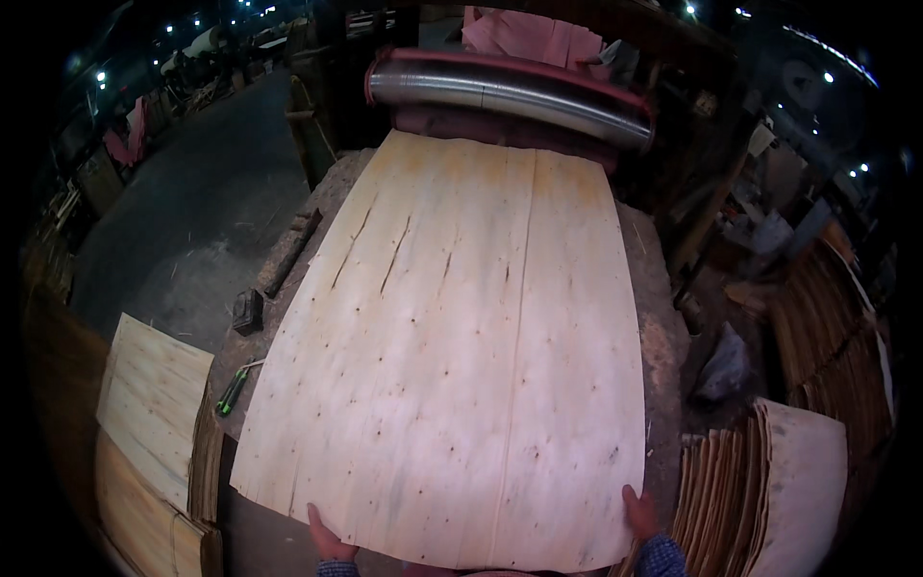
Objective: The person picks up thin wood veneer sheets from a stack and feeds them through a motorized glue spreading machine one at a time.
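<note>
A large pale wood veneer sheet (pixel 433 385), dotted with knots and split in a few long cracks, lies in front of me. Its far edge reaches the foot of a shiny metal roller (pixel 510 99) with pink residue along it. At the near edge, my left hand (pixel 330 538) grips the sheet near its left corner, thumb on top and fingers hidden beneath. My right hand (pixel 640 515) holds the near right corner the same way, thumb uppermost.
Veneer stacks stand at the left (pixel 154 413) and right (pixel 803 481). On the bench's left margin (pixel 327 207) lie a green-handled tool (pixel 232 388), a small dark block (pixel 247 312) and a dark bar (pixel 292 252). Pink sheets (pixel 534 37) show behind the roller.
</note>
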Demonstrator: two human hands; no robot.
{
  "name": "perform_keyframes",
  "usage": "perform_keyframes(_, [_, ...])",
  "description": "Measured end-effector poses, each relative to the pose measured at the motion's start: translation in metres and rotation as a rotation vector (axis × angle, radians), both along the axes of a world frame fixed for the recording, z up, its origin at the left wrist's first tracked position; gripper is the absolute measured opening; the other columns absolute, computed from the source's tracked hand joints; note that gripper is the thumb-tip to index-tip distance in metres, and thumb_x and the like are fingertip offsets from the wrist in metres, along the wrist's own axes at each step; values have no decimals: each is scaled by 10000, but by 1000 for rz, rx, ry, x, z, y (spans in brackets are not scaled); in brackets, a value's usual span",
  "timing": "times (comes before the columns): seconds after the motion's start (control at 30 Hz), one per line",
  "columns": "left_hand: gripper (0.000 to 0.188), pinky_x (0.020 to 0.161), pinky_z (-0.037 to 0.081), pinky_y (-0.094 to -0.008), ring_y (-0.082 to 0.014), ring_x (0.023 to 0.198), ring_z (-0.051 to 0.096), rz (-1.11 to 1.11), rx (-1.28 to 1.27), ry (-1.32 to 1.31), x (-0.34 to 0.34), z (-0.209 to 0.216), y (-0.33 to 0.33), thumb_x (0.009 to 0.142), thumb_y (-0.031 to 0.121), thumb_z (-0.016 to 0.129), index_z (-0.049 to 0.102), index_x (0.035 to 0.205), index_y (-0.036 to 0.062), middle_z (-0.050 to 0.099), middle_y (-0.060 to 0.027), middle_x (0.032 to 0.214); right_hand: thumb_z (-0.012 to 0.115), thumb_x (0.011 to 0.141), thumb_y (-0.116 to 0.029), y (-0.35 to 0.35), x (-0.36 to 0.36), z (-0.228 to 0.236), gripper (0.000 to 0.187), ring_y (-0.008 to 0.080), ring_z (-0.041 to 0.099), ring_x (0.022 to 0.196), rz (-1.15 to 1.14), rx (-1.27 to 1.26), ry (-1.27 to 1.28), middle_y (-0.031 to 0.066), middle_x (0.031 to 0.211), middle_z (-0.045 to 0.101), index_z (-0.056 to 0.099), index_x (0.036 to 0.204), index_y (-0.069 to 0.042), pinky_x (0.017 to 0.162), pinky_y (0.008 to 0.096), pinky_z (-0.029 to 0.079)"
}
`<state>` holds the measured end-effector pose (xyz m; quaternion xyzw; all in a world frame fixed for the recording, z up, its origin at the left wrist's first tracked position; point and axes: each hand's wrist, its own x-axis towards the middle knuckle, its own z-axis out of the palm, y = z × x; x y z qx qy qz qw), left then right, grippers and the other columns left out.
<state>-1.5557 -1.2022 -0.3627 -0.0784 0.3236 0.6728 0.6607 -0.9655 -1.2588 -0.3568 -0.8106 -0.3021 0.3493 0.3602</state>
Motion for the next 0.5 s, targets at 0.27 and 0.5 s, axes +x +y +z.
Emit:
perform_keyframes(0.27, [689, 1090, 380, -548, -363, 1317, 458, -42, 42, -9, -4, -19, 20, 996, 569, 370, 360, 1473, 71, 455, -147, 1464, 563, 932, -516, 28, -17, 32, 660, 275, 652, 1029, -40, -220, -56, 187, 1132, 682, 613, 1210, 81, 908, 364, 487])
perform_keyframes(0.5, [676, 1093, 391, -522, -350, 1324, 460, -58, 91, 25, 1, -23, 24, 1009, 549, 368, 366, 1465, 50, 459, -152, 1462, 584, 895, -553, 33, -6, 9, 754, 366, 580, 1167, -93, -78, 26, 264, 1217, 624, 570, 1225, 125, 997, 406, 432])
